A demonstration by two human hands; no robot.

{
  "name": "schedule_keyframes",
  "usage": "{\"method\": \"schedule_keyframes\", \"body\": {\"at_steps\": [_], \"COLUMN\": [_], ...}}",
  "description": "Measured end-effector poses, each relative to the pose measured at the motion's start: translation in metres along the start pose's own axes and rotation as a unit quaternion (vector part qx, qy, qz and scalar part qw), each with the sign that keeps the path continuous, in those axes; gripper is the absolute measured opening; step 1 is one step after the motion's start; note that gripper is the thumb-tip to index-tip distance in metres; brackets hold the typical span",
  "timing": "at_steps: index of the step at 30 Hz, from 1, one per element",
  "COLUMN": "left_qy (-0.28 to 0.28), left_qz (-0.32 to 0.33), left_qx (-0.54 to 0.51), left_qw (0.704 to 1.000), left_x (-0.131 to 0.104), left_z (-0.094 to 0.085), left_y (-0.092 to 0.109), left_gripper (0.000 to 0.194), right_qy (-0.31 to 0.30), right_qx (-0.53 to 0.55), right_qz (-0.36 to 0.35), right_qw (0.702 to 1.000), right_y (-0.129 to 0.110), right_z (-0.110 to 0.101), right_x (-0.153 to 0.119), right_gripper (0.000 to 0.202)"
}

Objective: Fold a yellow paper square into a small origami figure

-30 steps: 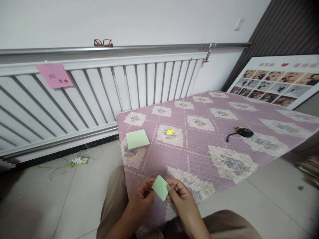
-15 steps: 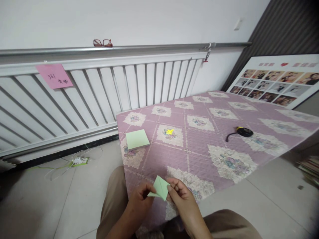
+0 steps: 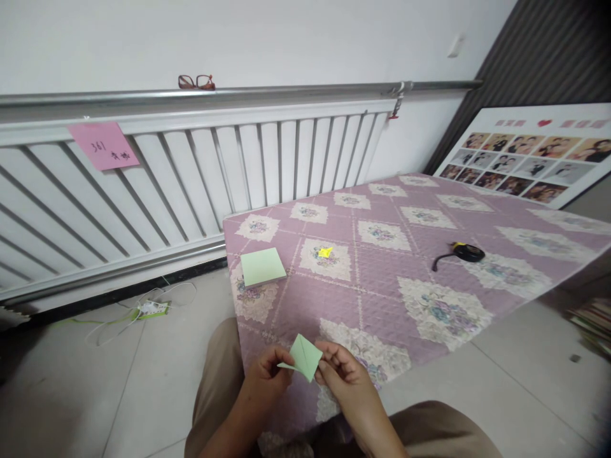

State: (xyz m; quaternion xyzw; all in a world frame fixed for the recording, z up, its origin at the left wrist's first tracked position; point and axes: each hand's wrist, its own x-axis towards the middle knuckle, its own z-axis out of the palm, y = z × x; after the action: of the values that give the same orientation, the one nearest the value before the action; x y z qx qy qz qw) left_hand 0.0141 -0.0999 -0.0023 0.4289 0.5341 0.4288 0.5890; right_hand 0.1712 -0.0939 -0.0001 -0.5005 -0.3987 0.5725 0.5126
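Between my two hands, over the near edge of the table, is a small piece of light green folded paper (image 3: pixel 306 357), with crease lines and a loose flap on its left. My left hand (image 3: pixel 272 375) pinches that flap side between thumb and fingers. On the right corner, my right hand (image 3: pixel 344 374) grips the paper with thumb and fingertips. Farther back on the cloth lies a pad of light green paper (image 3: pixel 263 267). To the right of the pad is a small yellow folded paper piece (image 3: pixel 325 252).
A purple patterned tablecloth (image 3: pixel 377 270) covers the table. On it, to the right, rests a black tape measure (image 3: pixel 468 252). A white radiator (image 3: pixel 281 159) runs behind, with glasses (image 3: pixel 196 82) on its pipe and a pink note (image 3: pixel 104 146). A power strip (image 3: pixel 153 310) lies on the floor.
Both hands and the folded paper have shifted slightly left, and the paper's left flap looks a little more raised. The things on the table have not moved.
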Motion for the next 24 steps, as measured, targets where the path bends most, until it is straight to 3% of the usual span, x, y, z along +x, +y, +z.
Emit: {"method": "schedule_keyframes", "body": {"at_steps": [10, 15, 20, 24], "left_qy": [-0.033, -0.037, -0.064, -0.017], "left_qz": [0.006, 0.028, 0.099, 0.037], "left_qx": [-0.047, -0.008, 0.002, -0.033], "left_qw": [0.998, 0.999, 0.993, 0.999], "left_x": [0.002, 0.005, 0.007, 0.007], "left_z": [0.000, -0.003, -0.005, -0.006], "left_y": [-0.006, -0.014, -0.015, -0.009], "left_gripper": [0.011, 0.005, 0.005, 0.013], "right_qy": [-0.007, -0.003, -0.071, -0.078], "right_qx": [0.044, 0.045, -0.002, -0.040], "right_qz": [0.016, 0.026, 0.030, 0.006], "right_qw": [0.999, 0.999, 0.997, 0.996], "right_y": [-0.002, -0.003, -0.003, 0.001], "right_z": [0.003, 0.002, -0.002, -0.005], "right_x": [-0.002, -0.002, 0.002, 0.006], "right_gripper": [0.040, 0.040, 0.027, 0.024]}}
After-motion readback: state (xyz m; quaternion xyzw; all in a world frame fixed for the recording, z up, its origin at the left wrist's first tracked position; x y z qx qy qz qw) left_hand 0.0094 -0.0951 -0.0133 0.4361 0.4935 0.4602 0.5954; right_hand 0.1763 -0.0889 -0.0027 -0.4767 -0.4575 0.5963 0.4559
